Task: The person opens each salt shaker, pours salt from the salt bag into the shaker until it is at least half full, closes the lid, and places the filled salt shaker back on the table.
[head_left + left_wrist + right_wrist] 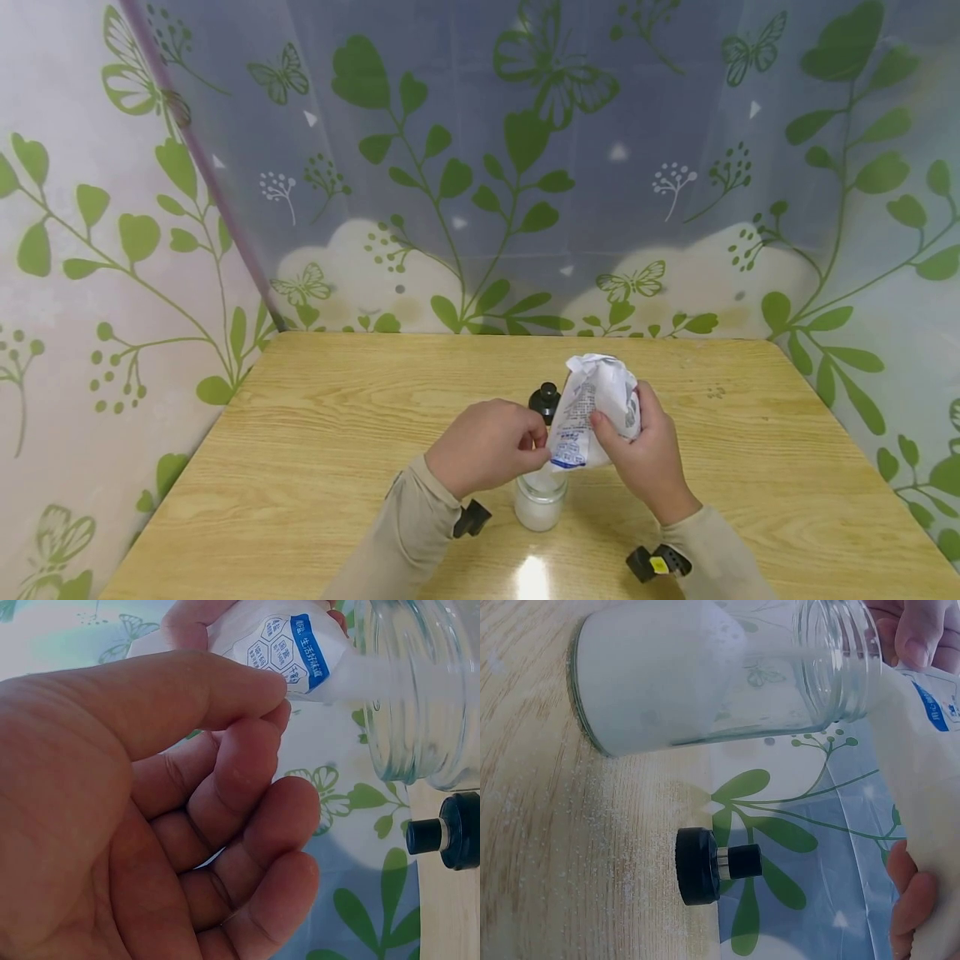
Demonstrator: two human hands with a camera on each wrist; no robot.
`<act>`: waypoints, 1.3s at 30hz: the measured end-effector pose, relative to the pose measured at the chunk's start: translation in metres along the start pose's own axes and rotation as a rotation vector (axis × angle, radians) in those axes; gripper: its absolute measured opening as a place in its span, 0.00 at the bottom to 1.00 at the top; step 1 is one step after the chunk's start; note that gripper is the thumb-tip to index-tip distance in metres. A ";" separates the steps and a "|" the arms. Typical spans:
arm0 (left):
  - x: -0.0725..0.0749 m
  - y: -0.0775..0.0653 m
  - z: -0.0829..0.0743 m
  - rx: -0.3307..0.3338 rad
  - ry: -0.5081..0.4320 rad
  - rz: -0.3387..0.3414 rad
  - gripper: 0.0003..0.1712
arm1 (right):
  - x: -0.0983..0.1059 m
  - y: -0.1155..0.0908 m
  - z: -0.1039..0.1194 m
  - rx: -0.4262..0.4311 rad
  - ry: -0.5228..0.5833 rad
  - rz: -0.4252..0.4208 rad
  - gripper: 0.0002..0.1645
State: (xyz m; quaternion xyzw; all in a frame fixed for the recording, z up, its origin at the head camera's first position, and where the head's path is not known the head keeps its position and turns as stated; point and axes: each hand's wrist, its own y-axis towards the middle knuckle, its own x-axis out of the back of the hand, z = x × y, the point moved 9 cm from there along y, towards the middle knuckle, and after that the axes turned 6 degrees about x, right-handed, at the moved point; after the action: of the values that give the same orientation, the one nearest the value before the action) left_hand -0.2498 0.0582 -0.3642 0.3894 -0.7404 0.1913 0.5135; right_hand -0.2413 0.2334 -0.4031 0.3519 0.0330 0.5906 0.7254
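A white printed bag of salt [581, 417] hangs tilted over a clear glass jar [540, 504], its blue-edged corner at the mouth. My right hand [648, 454] grips the bag's side, thumb on the front and fingers behind. At the low corner, my left hand [495, 446] pinches the bag's edge between thumb and forefinger; its other fingers [277, 900] are curled. A pale stream of granules runs from the bag into the jar [780, 697] in the right wrist view. White granules [652, 667] fill the jar's lower part.
A black lid with a knob [697, 866] stands on the wooden table [337, 400] just beyond the jar. Loose white grains [622, 847] are scattered around it. Patterned cloth [465, 167] with green leaves and butterflies hangs behind the table and along the sides.
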 end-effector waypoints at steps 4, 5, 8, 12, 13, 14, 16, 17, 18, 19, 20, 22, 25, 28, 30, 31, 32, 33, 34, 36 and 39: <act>-0.001 0.000 0.000 -0.003 0.001 -0.002 0.10 | 0.000 0.000 0.001 0.004 -0.001 -0.002 0.26; -0.001 0.001 0.000 -0.004 0.002 -0.003 0.10 | 0.001 0.000 0.001 0.006 0.001 -0.003 0.25; -0.001 0.001 0.000 -0.005 0.002 -0.002 0.10 | 0.001 0.000 0.002 0.012 0.006 -0.005 0.25; -0.001 0.000 0.000 -0.004 0.001 0.000 0.10 | 0.000 0.000 0.003 0.017 0.010 0.000 0.25; 0.000 0.000 0.000 -0.004 0.001 -0.001 0.10 | 0.000 0.000 0.003 0.019 0.010 0.001 0.26; 0.000 0.000 0.000 -0.004 0.001 -0.001 0.10 | 0.000 0.000 0.003 0.021 0.009 0.003 0.26; 0.000 -0.001 0.000 -0.003 0.000 -0.001 0.10 | 0.000 0.000 0.003 0.020 0.013 0.002 0.25; 0.000 -0.001 0.000 -0.003 -0.002 -0.001 0.10 | 0.000 0.000 0.003 0.020 0.011 0.002 0.25; 0.000 -0.001 0.000 -0.003 -0.004 -0.001 0.10 | 0.000 0.000 0.003 0.020 0.009 0.002 0.25; 0.000 -0.001 0.000 -0.002 -0.005 -0.001 0.10 | 0.000 0.000 0.003 0.020 0.008 0.002 0.25; 0.000 -0.001 0.000 0.000 -0.005 0.000 0.09 | 0.000 0.000 0.002 0.019 0.007 0.003 0.25; 0.000 0.000 0.000 0.001 -0.006 0.001 0.09 | 0.000 0.000 0.001 0.018 0.005 0.003 0.25; 0.000 0.000 0.000 0.002 -0.004 0.002 0.09 | 0.000 0.001 0.000 0.021 0.003 0.002 0.25; 0.000 0.000 0.000 0.002 -0.001 0.002 0.08 | 0.000 0.001 0.000 0.024 0.007 -0.001 0.25; 0.001 0.000 0.000 0.004 -0.003 0.002 0.08 | 0.000 0.001 0.001 0.023 0.009 -0.003 0.25; 0.001 0.000 0.000 0.005 -0.004 0.002 0.08 | 0.001 0.001 0.001 0.023 0.011 -0.004 0.25; 0.001 0.000 0.000 0.005 -0.006 0.002 0.08 | 0.001 0.001 0.002 0.022 0.011 -0.004 0.25; 0.001 0.000 0.000 0.005 -0.007 0.002 0.08 | 0.001 0.001 0.002 0.021 0.011 -0.005 0.25; 0.001 0.000 0.000 0.005 -0.008 0.001 0.08 | 0.001 0.001 0.002 0.020 0.010 -0.007 0.25; 0.002 -0.001 -0.001 0.004 -0.010 0.000 0.09 | 0.001 0.001 0.003 0.019 0.010 -0.008 0.26; 0.001 -0.001 -0.001 0.003 -0.011 0.001 0.09 | 0.001 0.001 0.002 0.014 0.009 -0.009 0.26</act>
State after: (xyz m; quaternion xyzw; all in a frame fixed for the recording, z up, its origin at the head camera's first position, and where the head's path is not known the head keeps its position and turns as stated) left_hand -0.2491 0.0576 -0.3628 0.3909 -0.7429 0.1905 0.5089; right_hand -0.2407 0.2334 -0.4011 0.3542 0.0423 0.5886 0.7254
